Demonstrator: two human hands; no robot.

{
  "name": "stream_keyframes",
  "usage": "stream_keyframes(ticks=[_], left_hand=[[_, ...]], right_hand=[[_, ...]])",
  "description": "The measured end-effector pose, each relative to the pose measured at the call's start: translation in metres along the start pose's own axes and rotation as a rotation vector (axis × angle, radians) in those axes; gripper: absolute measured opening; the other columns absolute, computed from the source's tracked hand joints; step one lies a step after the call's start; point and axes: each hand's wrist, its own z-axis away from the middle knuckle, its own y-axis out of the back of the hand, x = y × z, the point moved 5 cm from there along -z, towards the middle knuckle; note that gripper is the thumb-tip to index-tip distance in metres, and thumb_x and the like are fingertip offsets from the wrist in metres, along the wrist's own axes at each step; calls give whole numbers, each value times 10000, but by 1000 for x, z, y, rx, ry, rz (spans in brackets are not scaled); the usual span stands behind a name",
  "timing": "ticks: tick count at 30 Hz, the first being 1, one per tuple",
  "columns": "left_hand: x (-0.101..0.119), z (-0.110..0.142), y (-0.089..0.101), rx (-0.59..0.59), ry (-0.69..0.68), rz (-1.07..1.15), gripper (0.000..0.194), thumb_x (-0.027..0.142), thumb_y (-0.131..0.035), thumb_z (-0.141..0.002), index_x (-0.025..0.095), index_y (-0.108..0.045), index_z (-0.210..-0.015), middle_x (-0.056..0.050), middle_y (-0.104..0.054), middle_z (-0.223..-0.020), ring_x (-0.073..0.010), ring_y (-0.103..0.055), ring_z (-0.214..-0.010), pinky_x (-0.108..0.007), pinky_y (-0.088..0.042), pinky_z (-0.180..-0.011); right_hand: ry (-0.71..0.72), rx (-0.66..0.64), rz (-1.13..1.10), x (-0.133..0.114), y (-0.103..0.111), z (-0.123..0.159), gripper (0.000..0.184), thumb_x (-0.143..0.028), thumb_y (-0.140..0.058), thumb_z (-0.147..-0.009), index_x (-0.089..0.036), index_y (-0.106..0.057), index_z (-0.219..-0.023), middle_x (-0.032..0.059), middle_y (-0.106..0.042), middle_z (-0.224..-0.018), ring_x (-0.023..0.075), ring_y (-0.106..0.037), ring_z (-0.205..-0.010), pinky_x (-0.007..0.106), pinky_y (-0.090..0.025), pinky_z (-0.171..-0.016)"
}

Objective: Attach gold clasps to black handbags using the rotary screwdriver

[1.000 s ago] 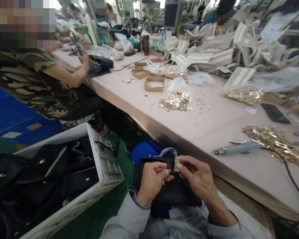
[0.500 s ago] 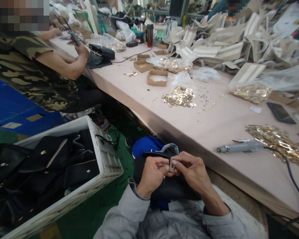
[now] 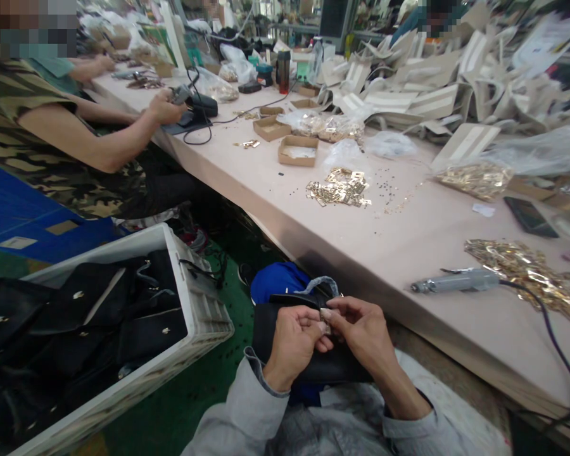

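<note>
Over a black bag on my lap, both hands meet at a small gold metal plate. My left hand pinches it from the left, fingers curled. From the right, my right hand closes thumb and finger on its upper part. Fingertips hide most of the plate, so I cannot tell whether it touches the bag's leather. A grey strap loop stands up at the bag's far edge, just beyond my fingers.
On the table lie a grey electric screwdriver with a cord, gold fitting piles, a phone and cardboard boxes. A white crate of black bags stands left. A co-worker's hand holds a tool.
My fingers have shifted on the gold plate, which is now more covered; the left fingers have dropped slightly. The co-worker's hand and tool have moved right, over the black item on the table.
</note>
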Motion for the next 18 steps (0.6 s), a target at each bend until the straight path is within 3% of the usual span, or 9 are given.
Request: stream_keyframes(ticks=[6, 9, 13, 15, 18], left_hand=[[-7, 2, -1, -8, 43, -31, 217, 256, -761, -697, 87, -692, -814, -83, -735, -612, -162, -678, -466, -218, -517, -454], [-10, -2, 1, -7, 90, -32, 219, 297, -741, -713, 91, -696, -772, -89, -726, -629, -166, -675, -472, -183, -403, -376], [-12, -7, 5, 1, 121, -56, 356, 421, -716, -778, 97, -684, -635, -41, -614, -498, -64, -459, -355, -177, -189, -343], [-12, -8, 5, 9, 99, -60, 380, 423, -730, -763, 121, -631, -553, 12, -505, -407, -37, -335, -332, -191, -159, -358], [-15, -9, 3, 44, 61, 8, 339, 394, -757, -725, 146, -596, -559, 48, -460, -399, -34, -298, -340, -199, -170, -374]], right_hand=[[-66, 61, -153, 4, -2, 6, 466, -466, -917, -655, -128, -745, -926, 72, -726, -734, 191, -656, -608, 283, -522, -557], [-70, 86, -198, 7, -3, 7, 454, -443, -943, -617, -132, -725, -868, 62, -709, -707, 177, -637, -595, 274, -511, -552], [-52, 45, -166, 9, -5, 11, 370, -401, -913, -674, -134, -726, -849, 56, -702, -700, 167, -626, -613, 264, -497, -569], [-45, 38, -154, 9, -4, 13, 347, -404, -892, -704, -134, -730, -848, 53, -697, -691, 161, -616, -598, 260, -484, -556], [-26, 33, -147, 9, -2, 15, 368, -431, -888, -710, -133, -739, -865, 58, -701, -700, 158, -608, -591, 262, -479, -550]])
